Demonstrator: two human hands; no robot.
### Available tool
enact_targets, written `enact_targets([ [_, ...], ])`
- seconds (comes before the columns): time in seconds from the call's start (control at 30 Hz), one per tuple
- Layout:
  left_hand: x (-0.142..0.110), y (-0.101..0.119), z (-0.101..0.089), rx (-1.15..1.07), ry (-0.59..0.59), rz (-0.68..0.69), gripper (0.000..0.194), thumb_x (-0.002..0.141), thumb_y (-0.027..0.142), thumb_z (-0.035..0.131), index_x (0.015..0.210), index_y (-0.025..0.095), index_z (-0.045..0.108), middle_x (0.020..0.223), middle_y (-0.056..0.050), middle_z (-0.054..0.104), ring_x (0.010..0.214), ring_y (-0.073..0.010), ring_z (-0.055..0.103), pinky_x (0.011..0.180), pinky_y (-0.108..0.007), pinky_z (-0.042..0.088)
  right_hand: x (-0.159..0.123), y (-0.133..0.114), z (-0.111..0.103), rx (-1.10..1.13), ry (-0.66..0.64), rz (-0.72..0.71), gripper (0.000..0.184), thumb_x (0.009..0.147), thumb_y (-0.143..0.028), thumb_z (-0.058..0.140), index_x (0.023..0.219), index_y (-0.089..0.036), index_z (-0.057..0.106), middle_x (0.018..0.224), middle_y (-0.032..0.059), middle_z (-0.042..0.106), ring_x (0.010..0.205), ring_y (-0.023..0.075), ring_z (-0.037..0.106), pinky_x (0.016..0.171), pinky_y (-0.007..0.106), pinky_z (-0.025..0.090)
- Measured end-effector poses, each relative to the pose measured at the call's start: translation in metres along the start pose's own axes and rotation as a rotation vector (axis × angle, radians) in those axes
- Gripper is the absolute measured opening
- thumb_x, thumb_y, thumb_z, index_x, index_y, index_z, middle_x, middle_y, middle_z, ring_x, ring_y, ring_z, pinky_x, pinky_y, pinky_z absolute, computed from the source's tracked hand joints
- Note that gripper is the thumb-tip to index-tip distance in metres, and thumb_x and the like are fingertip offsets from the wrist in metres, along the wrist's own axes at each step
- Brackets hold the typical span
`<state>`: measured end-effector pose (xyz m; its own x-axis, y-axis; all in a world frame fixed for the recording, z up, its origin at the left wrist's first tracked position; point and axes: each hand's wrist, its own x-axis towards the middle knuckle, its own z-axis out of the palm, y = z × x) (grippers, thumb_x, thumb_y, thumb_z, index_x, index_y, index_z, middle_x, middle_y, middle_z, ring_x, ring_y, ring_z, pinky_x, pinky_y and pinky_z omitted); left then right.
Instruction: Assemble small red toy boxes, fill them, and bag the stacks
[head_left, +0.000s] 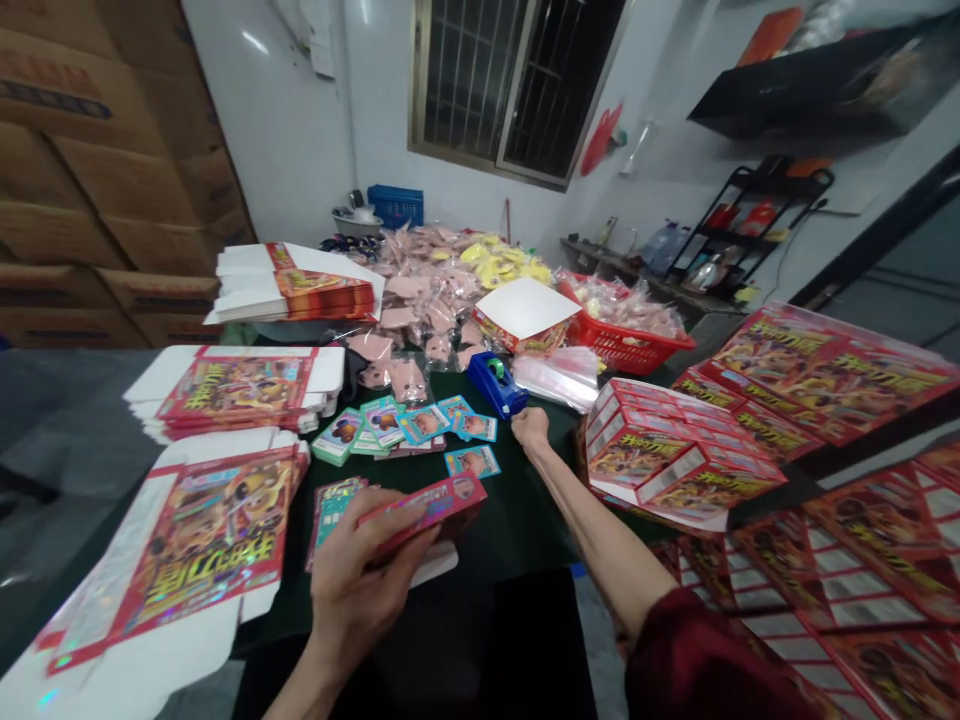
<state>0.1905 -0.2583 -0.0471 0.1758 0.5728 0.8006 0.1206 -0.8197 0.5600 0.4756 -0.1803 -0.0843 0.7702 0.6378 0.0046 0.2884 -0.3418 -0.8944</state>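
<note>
Dark table [525, 535] is lying below: left hand [367, 565] is clamping a red box [454, 495], probably light, crushable, best held edgewise; right hand [531, 431], apart, is resting at tape dispenser [491, 385], grip unclear.

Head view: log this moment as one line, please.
left hand: holding red box | right hand: at near end of blue tape dispenser | cards: on table

Dim indoor light streaks the pale wall [281, 120] with glare, and the edges look stretched.
</note>
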Motion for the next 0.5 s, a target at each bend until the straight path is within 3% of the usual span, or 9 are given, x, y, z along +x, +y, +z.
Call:
enact_targets([
  [0.1, 0.002, 0.000, 0.001, 0.061, 0.026, -0.067, 0.025, 0.073, 0.010, 0.067, 0.094, 0.019, 0.059, 0.083, 0.000, 0.059, 0.077, -0.0140, 0.058, 0.070, -0.028, 0.049, -0.039, -0.014, -0.016, 0.043, 0.020, -0.046, 0.016, 0.086, -0.026, 0.053, 0.089, -0.012, 0.060, 0.090, 0.0047, 0.061, 0.081, 0.0148, 0.058, 0.069, 0.028, 0.048],
  [0.2, 0.001, 0.002, 0.003, 0.148, 0.038, -0.092, 0.029, 0.073, 0.016, 0.067, 0.099, 0.019, 0.056, 0.085, -0.001, 0.061, 0.078, -0.0145, 0.058, 0.070, -0.027, 0.049, -0.108, -0.031, -0.042, 0.138, -0.009, -0.133, 0.019, 0.087, -0.027, 0.048, 0.077, -0.015, 0.058, 0.063, -0.0020, 0.054, 0.058, 0.0098, 0.051, 0.053, 0.021, 0.041],
  [0.23, 0.001, 0.003, 0.003, 0.178, 0.051, -0.088, 0.030, 0.073, 0.017, 0.068, 0.100, 0.018, 0.055, 0.086, -0.002, 0.061, 0.078, -0.0146, 0.059, 0.070, -0.027, 0.049, -0.135, -0.037, -0.049, 0.186, -0.067, -0.171, 0.020, 0.086, -0.032, 0.050, 0.075, -0.016, 0.057, 0.057, -0.0046, 0.050, 0.051, 0.0080, 0.047, 0.049, 0.019, 0.039],
  [0.33, 0.000, 0.006, 0.005, 0.244, 0.070, -0.082, 0.032, 0.072, 0.022, 0.069, 0.100, 0.018, 0.053, 0.085, -0.002, 0.062, 0.074, -0.0144, 0.060, 0.067, -0.026, 0.049, -0.205, -0.055, -0.056, 0.468, -0.427, -0.228, 0.021, 0.085, -0.034, 0.054, 0.073, -0.017, 0.057, 0.053, -0.0058, 0.048, 0.045, 0.0056, 0.044, 0.044, 0.018, 0.036],
  [0.4, -0.001, 0.009, 0.005, 0.254, 0.068, -0.070, 0.033, 0.073, 0.024, 0.068, 0.101, 0.018, 0.053, 0.084, -0.002, 0.062, 0.072, -0.0146, 0.061, 0.064, -0.025, 0.049, -0.231, -0.063, -0.049, 0.605, -0.511, -0.170, 0.023, 0.083, -0.034, 0.056, 0.069, -0.016, 0.057, 0.052, -0.0060, 0.048, 0.042, 0.0046, 0.042, 0.041, 0.017, 0.034],
  [0.5, -0.003, 0.011, 0.005, 0.236, 0.066, -0.055, 0.036, 0.074, 0.023, 0.067, 0.105, 0.017, 0.051, 0.086, -0.003, 0.063, 0.072, -0.0148, 0.062, 0.061, -0.024, 0.049, -0.240, -0.068, -0.036, 0.687, -0.511, -0.096, 0.025, 0.081, -0.035, 0.059, 0.065, -0.015, 0.056, 0.049, -0.0066, 0.045, 0.040, 0.0036, 0.040, 0.038, 0.016, 0.032],
])
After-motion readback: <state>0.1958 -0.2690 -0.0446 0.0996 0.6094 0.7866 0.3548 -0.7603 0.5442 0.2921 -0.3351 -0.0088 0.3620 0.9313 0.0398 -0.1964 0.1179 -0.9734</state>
